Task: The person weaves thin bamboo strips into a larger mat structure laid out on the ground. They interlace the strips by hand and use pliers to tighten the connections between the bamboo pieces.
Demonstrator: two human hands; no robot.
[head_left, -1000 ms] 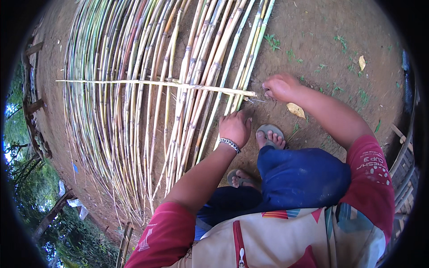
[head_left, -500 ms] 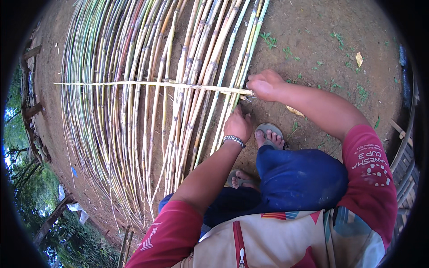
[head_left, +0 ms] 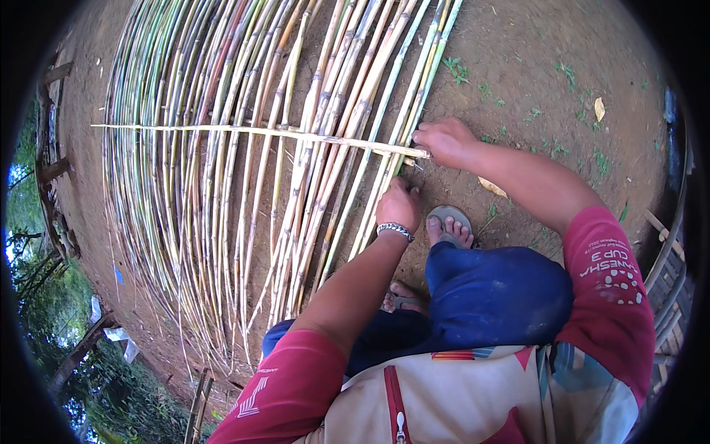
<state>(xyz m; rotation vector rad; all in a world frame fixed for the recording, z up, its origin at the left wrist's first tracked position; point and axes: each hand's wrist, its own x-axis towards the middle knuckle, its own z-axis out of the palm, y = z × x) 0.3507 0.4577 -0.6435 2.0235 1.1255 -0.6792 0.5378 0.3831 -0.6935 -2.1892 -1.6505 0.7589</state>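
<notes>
Long, thin bamboo-like canes (head_left: 255,185) lie side by side on the ground. A pale, slender pole (head_left: 333,140) crosses over them, its thick end beside my hands. A shorter stick end (head_left: 409,161) shows just under that thick end. My right hand (head_left: 446,143) is closed at the outermost canes, just beyond the pole's end, its fingertips partly hidden. On the near side of the pole, my left hand (head_left: 398,204), with a chain bracelet (head_left: 395,230) at the wrist, is closed against the same outer canes. What either hand pinches is too small to make out.
Bare soil (head_left: 532,66) with small weeds and a dry leaf (head_left: 599,109) stretches to the right. My sandalled foot (head_left: 450,226) stands close to the outer canes. Wooden rails (head_left: 55,170) and greenery border the left, and slats (head_left: 669,296) stand at the right edge.
The view has shifted slightly, so the canes and pole appear a little farther right. My left fingers look more curled than before. My right hand stays near the pole's end.
</notes>
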